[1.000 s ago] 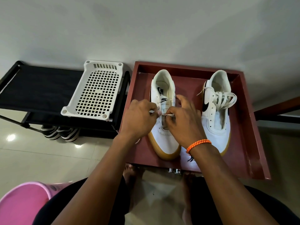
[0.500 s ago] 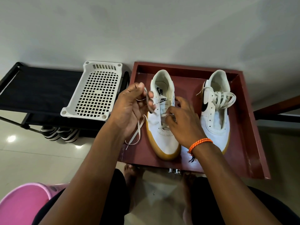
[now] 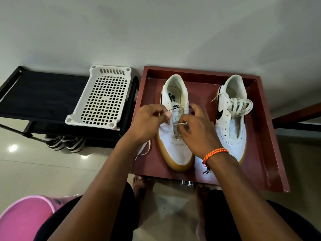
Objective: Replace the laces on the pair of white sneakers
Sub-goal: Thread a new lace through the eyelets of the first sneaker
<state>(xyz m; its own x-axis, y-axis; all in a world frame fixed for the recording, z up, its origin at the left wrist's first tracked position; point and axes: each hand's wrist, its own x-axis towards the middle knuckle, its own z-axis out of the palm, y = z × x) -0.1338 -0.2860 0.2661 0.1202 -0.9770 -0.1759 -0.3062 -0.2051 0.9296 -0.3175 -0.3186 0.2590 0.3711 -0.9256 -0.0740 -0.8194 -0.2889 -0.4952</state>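
Two white sneakers with tan soles stand toes toward me in a dark red wooden tray [image 3: 265, 136]. The left sneaker [image 3: 175, 146] has a white lace [image 3: 145, 150] threaded through only its lower eyelets, with the loose tail lying over the tray's left edge. My left hand [image 3: 149, 122] pinches that lace at the sneaker's left eyelet row. My right hand [image 3: 198, 131], with an orange band at the wrist, pinches the lace's other end over the tongue. The right sneaker [image 3: 232, 119] has a lace bunched loosely across its upper eyelets.
A white perforated plastic basket [image 3: 104, 98] rests on a black shoe rack [image 3: 40, 96] to the left, with striped shoes [image 3: 64, 141] on the floor beneath. A pink bucket [image 3: 22, 218] is at my lower left. A grey wall rises behind the tray.
My left hand, which had lifted the lace up and out to the left, has come back down to the left sneaker's eyelets. The right hand stays at the tongue.
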